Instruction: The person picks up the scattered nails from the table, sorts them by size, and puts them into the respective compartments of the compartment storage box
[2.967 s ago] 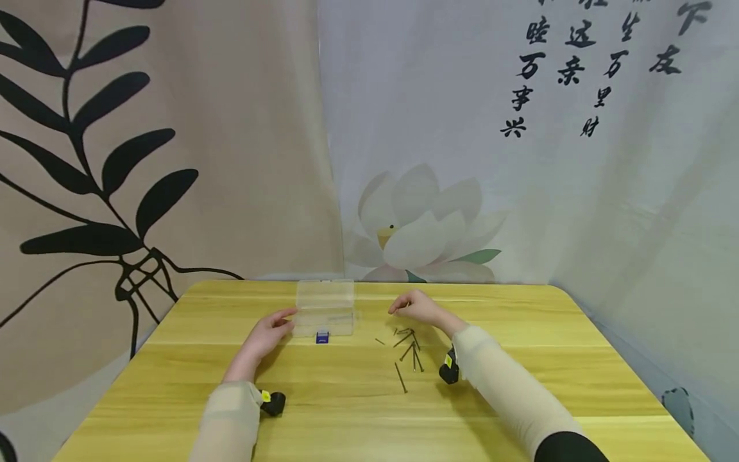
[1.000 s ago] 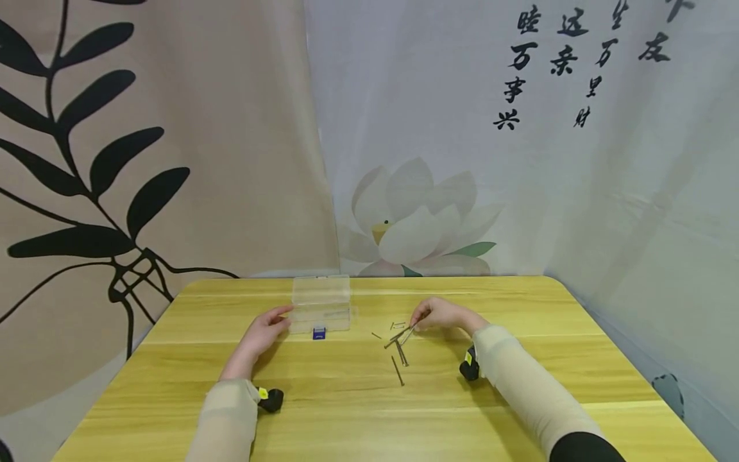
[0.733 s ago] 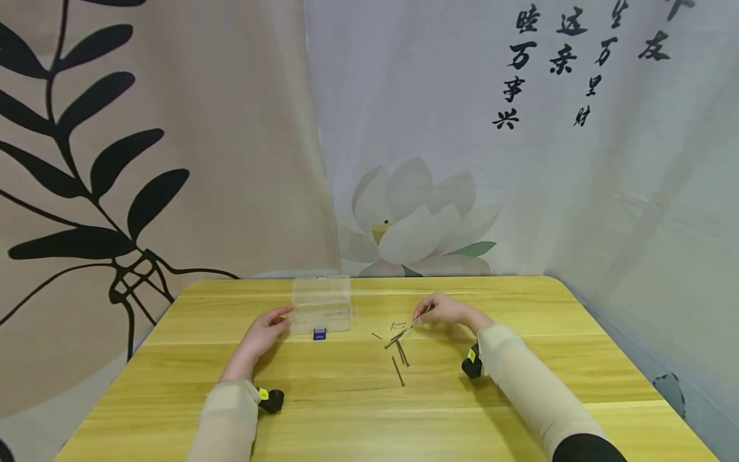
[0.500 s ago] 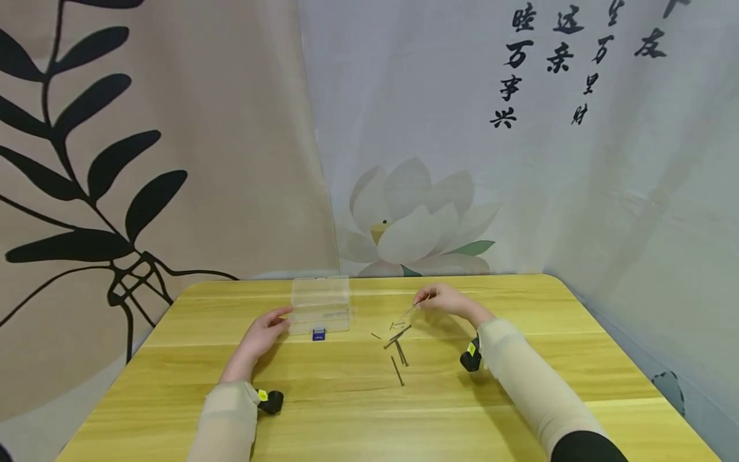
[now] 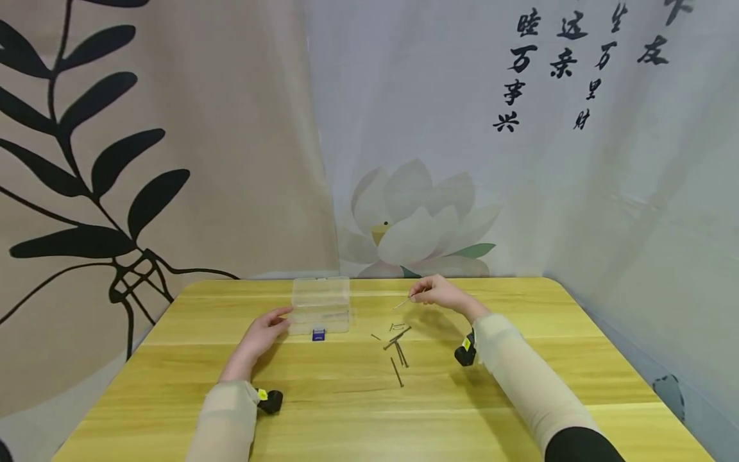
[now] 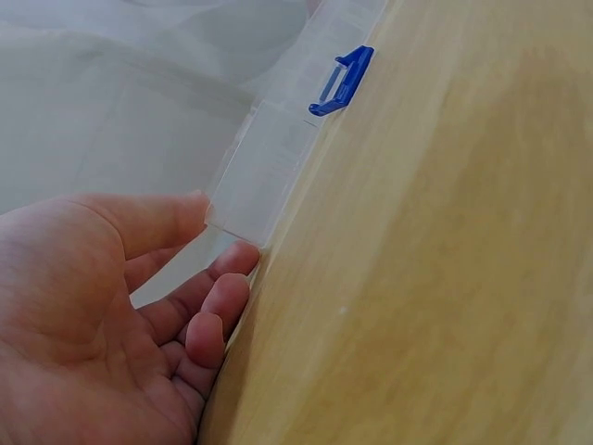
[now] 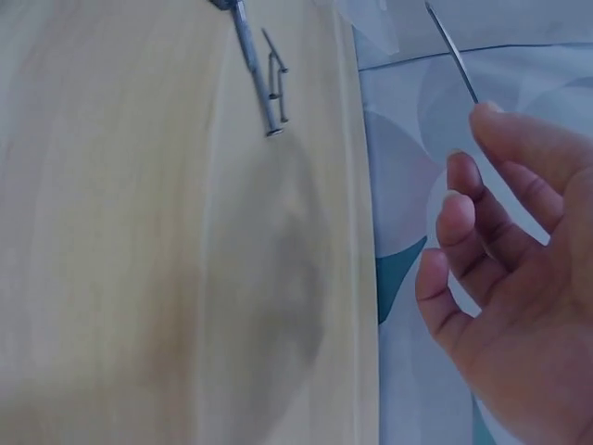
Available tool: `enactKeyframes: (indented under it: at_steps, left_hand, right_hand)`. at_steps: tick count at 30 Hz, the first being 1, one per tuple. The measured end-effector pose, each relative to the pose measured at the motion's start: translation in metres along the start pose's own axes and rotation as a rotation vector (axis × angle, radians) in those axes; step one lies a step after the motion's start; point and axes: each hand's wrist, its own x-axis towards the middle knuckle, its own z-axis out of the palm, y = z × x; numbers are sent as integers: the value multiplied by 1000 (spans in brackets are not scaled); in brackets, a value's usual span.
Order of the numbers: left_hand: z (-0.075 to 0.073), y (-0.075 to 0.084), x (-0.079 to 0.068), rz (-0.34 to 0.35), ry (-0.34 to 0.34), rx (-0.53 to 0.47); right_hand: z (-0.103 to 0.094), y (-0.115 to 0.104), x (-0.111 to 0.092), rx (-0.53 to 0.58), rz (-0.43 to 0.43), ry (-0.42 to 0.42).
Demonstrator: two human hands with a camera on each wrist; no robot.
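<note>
In the head view, a clear plastic box (image 5: 320,317) with a blue latch (image 6: 343,83) stands near the table's far edge, its lid (image 5: 320,292) raised. My left hand (image 5: 267,330) touches the box's left end. In the left wrist view the thumb meets the upper corner, and loosely bent fingers (image 6: 225,297) lie by the lower corner. Between thumb and fingertips, my right hand (image 5: 441,295) pinches a thin nail (image 7: 451,46), held above the table with its free end pointing toward the box. Loose nails (image 5: 398,337) of several lengths lie in front of that hand.
One long nail (image 5: 397,372) lies apart, nearer the front of the wooden table (image 5: 329,423). A short one (image 5: 376,337) rests between box and pile. Behind the table's far edge hangs a printed curtain (image 5: 248,160).
About a second ago my right hand was at the pile, grasping a nail. It has since lifted that nail away, farther back and slightly left. The left hand stays at the box.
</note>
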Motion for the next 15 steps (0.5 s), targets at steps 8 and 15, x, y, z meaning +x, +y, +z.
enactKeyframes:
  at_steps: [8,15]
  left_hand:
    - [1,5,0,3,-9,15]
    - [0,4,-2,11,-10,21]
  right_hand:
    - [-7,-12,4,-20,-11,-4]
    - [-12,-21,14,-16,-38,-16]
